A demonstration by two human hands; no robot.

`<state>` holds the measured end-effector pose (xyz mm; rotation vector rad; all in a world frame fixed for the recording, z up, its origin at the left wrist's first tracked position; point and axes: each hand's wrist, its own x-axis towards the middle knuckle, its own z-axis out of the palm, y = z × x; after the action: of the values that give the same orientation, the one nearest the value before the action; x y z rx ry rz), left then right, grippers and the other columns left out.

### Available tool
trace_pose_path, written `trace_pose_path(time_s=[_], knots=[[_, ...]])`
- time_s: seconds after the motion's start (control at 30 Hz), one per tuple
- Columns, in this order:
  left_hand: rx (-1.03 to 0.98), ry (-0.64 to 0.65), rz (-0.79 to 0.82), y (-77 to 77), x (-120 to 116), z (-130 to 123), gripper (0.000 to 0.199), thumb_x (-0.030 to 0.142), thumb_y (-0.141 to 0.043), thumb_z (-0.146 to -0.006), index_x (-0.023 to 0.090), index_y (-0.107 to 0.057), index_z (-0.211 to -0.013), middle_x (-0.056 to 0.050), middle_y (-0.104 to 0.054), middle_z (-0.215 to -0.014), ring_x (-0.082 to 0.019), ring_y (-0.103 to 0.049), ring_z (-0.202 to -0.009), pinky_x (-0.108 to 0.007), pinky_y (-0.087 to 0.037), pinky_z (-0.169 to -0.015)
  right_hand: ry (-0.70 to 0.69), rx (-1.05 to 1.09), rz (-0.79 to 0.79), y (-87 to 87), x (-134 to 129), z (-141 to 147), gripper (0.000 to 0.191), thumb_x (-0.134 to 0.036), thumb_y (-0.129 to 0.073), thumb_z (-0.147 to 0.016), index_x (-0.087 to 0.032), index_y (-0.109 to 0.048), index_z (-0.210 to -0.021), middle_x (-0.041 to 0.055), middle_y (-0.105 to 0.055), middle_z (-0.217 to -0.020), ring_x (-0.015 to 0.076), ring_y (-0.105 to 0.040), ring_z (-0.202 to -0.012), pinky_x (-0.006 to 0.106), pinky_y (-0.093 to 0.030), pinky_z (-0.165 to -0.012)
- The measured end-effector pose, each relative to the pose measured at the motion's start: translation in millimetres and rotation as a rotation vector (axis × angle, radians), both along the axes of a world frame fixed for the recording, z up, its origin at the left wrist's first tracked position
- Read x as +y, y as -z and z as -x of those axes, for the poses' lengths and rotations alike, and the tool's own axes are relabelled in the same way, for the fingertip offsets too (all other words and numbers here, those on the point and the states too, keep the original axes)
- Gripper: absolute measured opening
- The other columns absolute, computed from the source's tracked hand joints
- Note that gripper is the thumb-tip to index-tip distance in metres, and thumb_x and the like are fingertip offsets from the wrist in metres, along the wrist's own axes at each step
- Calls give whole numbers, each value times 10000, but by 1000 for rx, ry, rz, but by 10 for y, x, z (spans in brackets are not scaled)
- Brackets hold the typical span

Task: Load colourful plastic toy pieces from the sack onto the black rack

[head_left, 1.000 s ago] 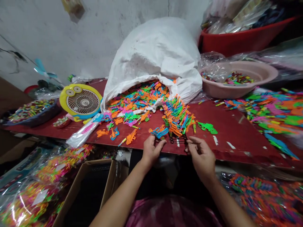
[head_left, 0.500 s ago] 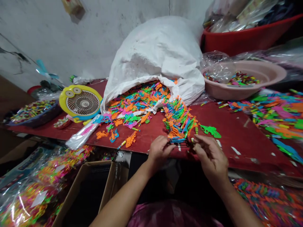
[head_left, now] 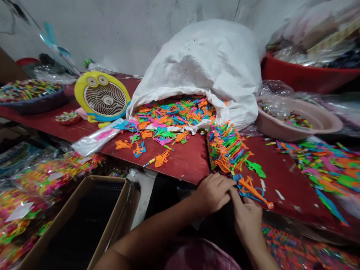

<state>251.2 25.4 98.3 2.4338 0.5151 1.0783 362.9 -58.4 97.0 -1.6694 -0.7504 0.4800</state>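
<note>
My left hand (head_left: 215, 193) and my right hand (head_left: 247, 212) meet at the front edge of the table, fingers closed and their tips together. What they pinch is hidden between the fingers. Against the right knuckles stick out orange and blue plastic toy guns (head_left: 250, 189); whether that hand grips them is unclear. Just beyond, a dense row of multicoloured toy guns (head_left: 227, 146) stands packed side by side, running back toward a white sack (head_left: 208, 60). Beside the row lies a green toy gun (head_left: 255, 168).
Loose toy guns spill from the sack's mouth onto the red table (head_left: 185, 157). A yellow fan (head_left: 107, 99) and plastic bags (head_left: 98, 137) stand left. Right are a pink basin (head_left: 303, 120), a red tub (head_left: 306, 75) and a toy pile (head_left: 332, 157). A cardboard box (head_left: 126, 198) sits below.
My hands were apart at the near end of the row; now they have come together. Orange and blue toy guns now stick out by my right hand. The view has shifted.
</note>
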Motion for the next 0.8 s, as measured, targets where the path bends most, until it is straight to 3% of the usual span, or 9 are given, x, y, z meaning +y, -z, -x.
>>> trace_pose_path(time_s=[0.1,0.17,0.3,0.37,0.5,0.8], knots=[[-194,-141,196,-86,299,142,326,304,-610,-898,175,-587,-1197,-116,-659,-1107,-238,-603,-1024,-383,-491,-917,-43,190,-96,-136,87,-33,361,-476,-729,-763,-139,-731,-889,68,-729,-810,182,-655,-676,298,-547,-608],[-263,-216,341,-86,545,191,301,262,-660,-860,161,-614,-1140,-98,-645,-1044,-207,-618,-921,-330,-513,-824,-20,305,-167,-193,180,-100,361,-481,-734,-756,-146,-708,-890,61,-723,-789,152,-629,-582,296,-546,-552],[-238,-143,476,-36,885,146,108,215,-670,-850,172,-668,-949,-22,-641,-866,-148,-615,-772,-240,-470,-670,103,344,-308,-251,468,-345,373,-497,-763,-697,-164,-644,-816,39,-709,-788,106,-575,-489,263,-518,-464],[-208,-135,435,-46,947,107,52,228,-672,-857,178,-676,-869,-4,-638,-803,-142,-603,-747,-231,-437,-646,149,302,-305,-262,637,-464,383,-503,-774,-667,-164,-616,-747,16,-679,-711,98,-557,-469,238,-487,-432],[-106,-53,263,-142,995,80,138,251,-667,-875,177,-675,-759,-5,-639,-753,-144,-586,-734,-244,-416,-671,130,273,-222,-231,900,-571,370,-447,-797,-605,-175,-548,-588,-37,-563,-508,89,-480,-413,222,-414,-401],[131,-8,48,-250,1058,59,190,291,-601,-924,173,-664,-790,-34,-659,-805,-178,-612,-798,-285,-420,-728,13,325,-162,-167,948,-631,276,-354,-818,-540,-173,-643,-653,-18,-640,-579,134,-574,-521,264,-501,-522]])
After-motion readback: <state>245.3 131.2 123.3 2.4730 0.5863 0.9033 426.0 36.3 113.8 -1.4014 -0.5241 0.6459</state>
